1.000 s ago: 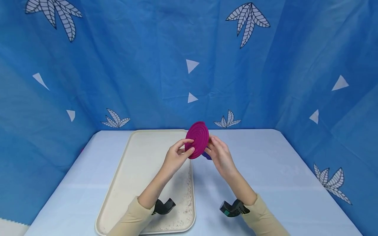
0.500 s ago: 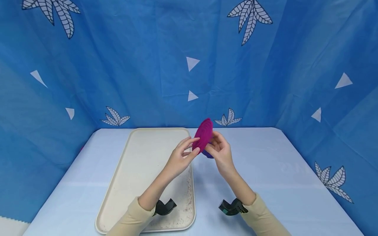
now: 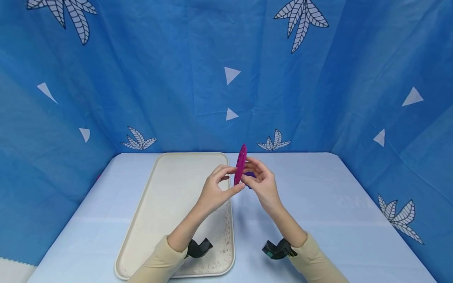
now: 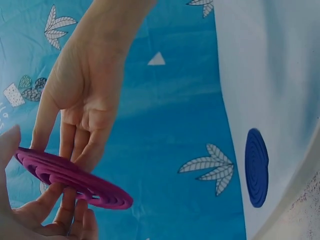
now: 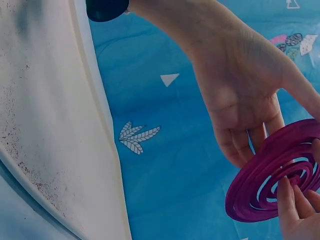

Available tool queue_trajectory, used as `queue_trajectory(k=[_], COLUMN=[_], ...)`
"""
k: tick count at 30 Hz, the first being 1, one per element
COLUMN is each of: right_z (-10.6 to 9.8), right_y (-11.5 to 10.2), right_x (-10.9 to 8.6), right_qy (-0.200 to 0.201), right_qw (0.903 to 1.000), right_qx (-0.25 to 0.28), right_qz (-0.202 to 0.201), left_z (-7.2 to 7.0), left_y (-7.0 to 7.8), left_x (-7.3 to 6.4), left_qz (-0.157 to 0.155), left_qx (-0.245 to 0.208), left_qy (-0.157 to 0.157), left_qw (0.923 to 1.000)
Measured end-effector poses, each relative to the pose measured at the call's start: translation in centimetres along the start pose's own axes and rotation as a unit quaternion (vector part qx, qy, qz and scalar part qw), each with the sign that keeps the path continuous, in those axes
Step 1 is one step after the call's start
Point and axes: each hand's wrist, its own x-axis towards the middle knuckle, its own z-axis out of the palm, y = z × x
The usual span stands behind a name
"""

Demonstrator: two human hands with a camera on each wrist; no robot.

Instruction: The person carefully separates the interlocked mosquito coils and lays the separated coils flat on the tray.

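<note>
Both hands hold a magenta round coaster with raised spiral rings, raised above the table and nearly edge-on in the head view. My left hand pinches it from the left. From the other side, my right hand grips it, thumb near the lower edge and fingers curled behind. Gaps between its rings show in the right wrist view, where right-hand fingertips touch near its centre. A dark blue coaster of similar kind lies on the table, partly hidden behind the right hand in the head view.
A cream tray with brownish speckles along its near right part lies on the left half of the white table. Blue curtain with leaf and triangle prints encloses the back and sides.
The magenta coaster has turned from showing its broad face to nearly edge-on, after a small shift right and back. The right hand's thumb and fingers have come closer around it.
</note>
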Motion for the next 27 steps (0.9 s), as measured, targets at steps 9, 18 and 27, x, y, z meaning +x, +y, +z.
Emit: queue_trajectory(k=[9, 18, 27], right_z=[-0.3, -0.2, 0.8], right_y=[-0.3, -0.5, -0.1], right_x=[-0.1, -0.2, -0.5], right_qy=[-0.025, -0.006, 0.018], right_qw=[0.9991, 0.9970, 0.9970], right_qx=[0.023, 0.052, 0.050], right_qz=[0.023, 0.057, 0.057], left_z=[-0.4, 0.2, 0.9], left_y=[-0.3, -0.4, -0.4], left_x=[0.2, 0.1, 0.0], left_qz=[0.013, -0.022, -0.078], left_qx=[0.011, -0.021, -0.113], left_qy=[-0.011, -0.024, 0.067], left_qw=[0.9998, 0.9993, 0.9883])
